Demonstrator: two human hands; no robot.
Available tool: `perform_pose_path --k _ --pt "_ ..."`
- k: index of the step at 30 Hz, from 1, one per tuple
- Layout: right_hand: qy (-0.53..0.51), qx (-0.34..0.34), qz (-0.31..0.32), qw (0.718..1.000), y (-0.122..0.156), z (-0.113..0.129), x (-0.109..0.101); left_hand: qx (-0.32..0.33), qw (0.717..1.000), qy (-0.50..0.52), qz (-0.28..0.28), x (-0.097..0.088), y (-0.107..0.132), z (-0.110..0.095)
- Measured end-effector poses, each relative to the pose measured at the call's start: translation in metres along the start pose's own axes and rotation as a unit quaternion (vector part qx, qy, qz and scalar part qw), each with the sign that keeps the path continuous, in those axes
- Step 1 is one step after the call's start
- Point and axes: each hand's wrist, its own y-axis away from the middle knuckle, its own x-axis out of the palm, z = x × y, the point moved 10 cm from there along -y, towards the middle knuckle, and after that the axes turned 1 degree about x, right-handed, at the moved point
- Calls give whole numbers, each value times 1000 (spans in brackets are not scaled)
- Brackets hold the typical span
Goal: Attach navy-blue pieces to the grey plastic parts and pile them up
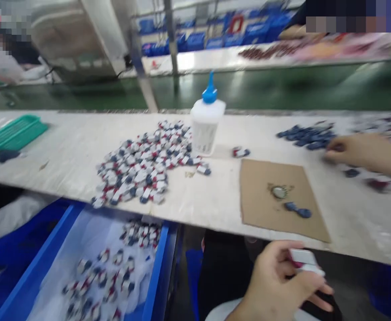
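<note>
Cardboard (255,196) lies flat on the white table (202,200) near its front edge, bearing a small round pale thing (279,192) and 1 dark blue piece (297,209) that narrows at its middle. Below that edge, the left hand (282,276) grasps a small white piece (303,257) with a dark red part, pinched between thumb and fingers. The right hand (356,151) is low over the table, its fingers curled just beside a pile of dark blue pieces (307,136); blur hides whether they grip anything. A white bottle (204,129) with a blue nozzle stands upright at the right end of a heap of white, red and blue pieces (138,171). Similar pieces lie in a blue bin (155,272) lined with white sheeting. A green basket (14,132) sits at far left.
</note>
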Motion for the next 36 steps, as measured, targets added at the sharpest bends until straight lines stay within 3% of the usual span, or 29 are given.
perform_pose_path --k 3,6,9,11,14,16,22,28,31,34,36 --pt "9 9 47 999 2 4 -1 35 999 -27 -3 -5 -18 -18" --pt "-5 27 46 999 15 14 -8 111 991 -50 -62 -19 -27 -57" --pt "-55 29 72 995 37 39 -10 155 980 -66 -109 -24 -25 -87" --pt "-123 10 111 986 54 66 -8 161 975 -80 -129 -23 -24 -96" --pt "-223 -32 175 958 77 108 -6 154 976 -77 -131 -17 -25 -96" --pt "-257 -43 197 945 88 124 -6 146 979 -79 -115 -11 -26 -91" --pt "-344 0 205 916 95 127 0 172 971 -117 -118 -3 -21 -91" --pt "-409 19 201 890 94 130 -4 265 924 -242 -134 0 -3 -107" --pt "-419 21 194 887 92 130 -4 235 941 -227 -88 5 -4 -98" --pt "-414 24 195 889 92 128 3 180 973 -143 10 18 -9 -85" --pt "-385 8 195 902 91 127 8 150 983 -92 44 22 -13 -78"
